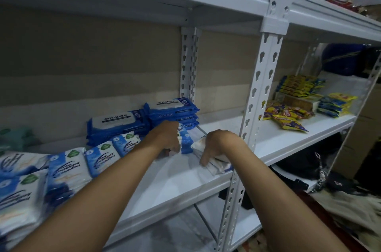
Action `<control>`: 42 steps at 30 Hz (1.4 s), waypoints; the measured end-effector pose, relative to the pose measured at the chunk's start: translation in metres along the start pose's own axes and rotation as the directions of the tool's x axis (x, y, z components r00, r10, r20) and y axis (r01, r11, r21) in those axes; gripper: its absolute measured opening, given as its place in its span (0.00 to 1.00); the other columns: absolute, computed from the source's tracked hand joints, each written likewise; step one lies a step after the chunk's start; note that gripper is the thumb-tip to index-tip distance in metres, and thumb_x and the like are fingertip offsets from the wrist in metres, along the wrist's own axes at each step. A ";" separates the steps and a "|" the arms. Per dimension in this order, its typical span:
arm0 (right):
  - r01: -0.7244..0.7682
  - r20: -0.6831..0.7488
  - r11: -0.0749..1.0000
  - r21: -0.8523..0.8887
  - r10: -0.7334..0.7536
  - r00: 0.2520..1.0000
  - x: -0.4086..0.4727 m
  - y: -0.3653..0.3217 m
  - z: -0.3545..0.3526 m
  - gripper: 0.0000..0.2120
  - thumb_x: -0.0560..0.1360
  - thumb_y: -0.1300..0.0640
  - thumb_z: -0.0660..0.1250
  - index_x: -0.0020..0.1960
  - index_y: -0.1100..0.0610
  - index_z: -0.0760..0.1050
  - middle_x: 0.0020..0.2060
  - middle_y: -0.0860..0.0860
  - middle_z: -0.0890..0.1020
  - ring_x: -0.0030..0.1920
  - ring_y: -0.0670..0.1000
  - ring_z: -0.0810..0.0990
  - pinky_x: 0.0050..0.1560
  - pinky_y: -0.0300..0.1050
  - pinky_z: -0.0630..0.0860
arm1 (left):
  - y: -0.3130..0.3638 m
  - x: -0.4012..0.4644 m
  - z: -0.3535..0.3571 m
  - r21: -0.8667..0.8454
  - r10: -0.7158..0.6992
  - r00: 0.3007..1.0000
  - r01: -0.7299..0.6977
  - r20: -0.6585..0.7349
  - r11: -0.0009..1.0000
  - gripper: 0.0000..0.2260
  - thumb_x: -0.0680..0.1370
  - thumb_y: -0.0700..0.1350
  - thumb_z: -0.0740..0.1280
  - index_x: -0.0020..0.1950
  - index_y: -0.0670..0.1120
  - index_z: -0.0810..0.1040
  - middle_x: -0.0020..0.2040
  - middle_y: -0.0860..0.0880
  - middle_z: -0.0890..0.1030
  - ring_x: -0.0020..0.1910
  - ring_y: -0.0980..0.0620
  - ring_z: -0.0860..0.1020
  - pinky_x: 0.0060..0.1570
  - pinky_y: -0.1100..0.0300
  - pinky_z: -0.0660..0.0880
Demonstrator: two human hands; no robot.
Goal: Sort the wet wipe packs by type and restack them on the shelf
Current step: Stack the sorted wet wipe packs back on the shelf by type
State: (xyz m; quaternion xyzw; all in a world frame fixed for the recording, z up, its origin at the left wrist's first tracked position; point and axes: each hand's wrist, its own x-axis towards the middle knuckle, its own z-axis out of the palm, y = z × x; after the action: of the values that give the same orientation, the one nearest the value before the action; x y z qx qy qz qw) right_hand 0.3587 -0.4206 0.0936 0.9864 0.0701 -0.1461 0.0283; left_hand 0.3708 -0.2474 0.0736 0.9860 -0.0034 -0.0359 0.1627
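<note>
Near the middle of the frame, my left hand [169,138] reaches to a small blue-and-white pack [185,140] that stands just in front of the dark blue stacks; my fingers curl down over its near end, though blur keeps me from seeing the grip exactly. To its right, my right hand [214,145] lies over a small pile of white packs [214,164] at the front edge of the shelf [181,181], fingers curled over the pile's near side, close to the white upright post [254,95].

Judging by how things lie, I am somewhere past the midpoint. Two stacks of dark blue antabax packs [144,119] sit neatly at the back, left of centre, and look finished. A row of blue-and-white antibacterial packs [99,154] runs from the centre toward the lower left, leaning one against another, grouped but not squared up. At the left edge, some greenish packs [15,138] sit blurred and dim; I cannot tell whether they are sorted.

What seems left: placing the two lots under my hands with their own kind, then straightening the leaning row. Yellow snack packets [296,111] in the right bay are not part of this job.
</note>
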 end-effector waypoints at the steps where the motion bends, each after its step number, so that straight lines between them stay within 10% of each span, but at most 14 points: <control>1: 0.006 0.003 1.000 -0.014 -0.006 1.000 0.000 0.000 0.001 0.29 0.64 0.41 0.79 0.56 0.57 0.74 0.51 0.52 0.81 0.49 0.55 0.80 0.53 0.48 0.79 | 0.002 0.003 0.003 -0.037 -0.017 1.000 0.017 -0.025 0.999 0.38 0.67 0.41 0.80 0.74 0.45 0.69 0.67 0.44 0.76 0.59 0.45 0.79 0.58 0.49 0.80; 6: 0.030 0.053 0.999 -0.040 -0.028 0.998 -0.001 0.005 0.000 0.33 0.65 0.44 0.80 0.63 0.59 0.74 0.54 0.53 0.81 0.53 0.57 0.81 0.56 0.52 0.80 | 0.014 0.011 0.014 -0.335 -0.066 0.996 0.044 -0.055 0.941 0.34 0.66 0.39 0.82 0.68 0.46 0.71 0.48 0.44 0.85 0.38 0.47 0.86 0.41 0.50 0.84; 12: -0.023 0.021 1.000 -0.017 0.023 1.000 0.004 0.003 0.000 0.35 0.64 0.45 0.81 0.64 0.59 0.73 0.52 0.53 0.79 0.51 0.56 0.80 0.56 0.50 0.80 | 0.018 0.022 0.037 -0.503 -0.099 0.994 0.063 -0.047 0.862 0.50 0.71 0.48 0.76 0.82 0.54 0.45 0.70 0.44 0.74 0.58 0.45 0.79 0.44 0.57 0.79; 20: -0.141 -0.021 0.987 0.071 0.143 0.990 0.006 -0.002 0.001 0.26 0.61 0.48 0.81 0.53 0.57 0.76 0.40 0.51 0.78 0.38 0.51 0.78 0.45 0.44 0.79 | 0.046 0.019 0.075 -0.974 -0.327 0.935 -0.065 -0.136 0.218 0.32 0.77 0.59 0.66 0.77 0.50 0.60 0.71 0.42 0.74 0.63 0.41 0.77 0.62 0.49 0.74; 29: -0.118 -0.022 0.986 0.114 0.121 0.992 -0.007 -0.002 -0.012 0.57 0.64 0.46 0.81 0.79 0.59 0.49 0.66 0.58 0.77 0.62 0.60 0.78 0.59 0.53 0.78 | 0.056 0.033 0.087 -0.967 -0.293 0.929 -0.177 -0.226 0.184 0.31 0.81 0.58 0.59 0.81 0.58 0.51 0.77 0.49 0.66 0.68 0.49 0.73 0.66 0.52 0.71; 33: -0.026 -0.059 0.958 0.285 0.045 0.997 -0.021 0.005 -0.045 0.44 0.73 0.50 0.75 0.80 0.58 0.54 0.73 0.59 0.69 0.67 0.61 0.73 0.64 0.54 0.74 | 0.057 0.040 0.090 -0.952 -0.280 0.930 -0.165 -0.237 0.256 0.28 0.81 0.60 0.56 0.80 0.65 0.52 0.78 0.49 0.65 0.71 0.45 0.72 0.67 0.48 0.73; 37: -0.037 -0.197 0.883 0.467 0.145 0.970 0.013 0.000 -0.044 0.11 0.82 0.60 0.58 0.57 0.65 0.75 0.53 0.59 0.77 0.47 0.55 0.78 0.49 0.47 0.73 | 0.054 0.036 0.092 -0.958 -0.273 0.937 -0.154 -0.219 0.241 0.22 0.83 0.58 0.53 0.77 0.59 0.61 0.71 0.55 0.71 0.67 0.50 0.74 0.68 0.52 0.71; 42: -0.032 -0.113 0.879 0.476 0.098 0.989 0.044 -0.002 -0.022 0.17 0.82 0.45 0.61 0.45 0.58 0.75 0.35 0.53 0.76 0.34 0.48 0.75 0.34 0.42 0.70 | 0.046 0.043 0.100 -0.976 -0.231 0.959 -0.126 -0.166 0.179 0.29 0.79 0.61 0.52 0.80 0.55 0.59 0.77 0.50 0.68 0.73 0.48 0.70 0.74 0.46 0.66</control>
State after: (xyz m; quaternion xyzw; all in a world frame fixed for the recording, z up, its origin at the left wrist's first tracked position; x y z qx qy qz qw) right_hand 0.4065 -0.4114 0.1014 0.9728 0.0009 -0.0912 -0.2128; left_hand 0.4065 -0.3239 -0.0093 0.6455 0.0775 0.1027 0.7529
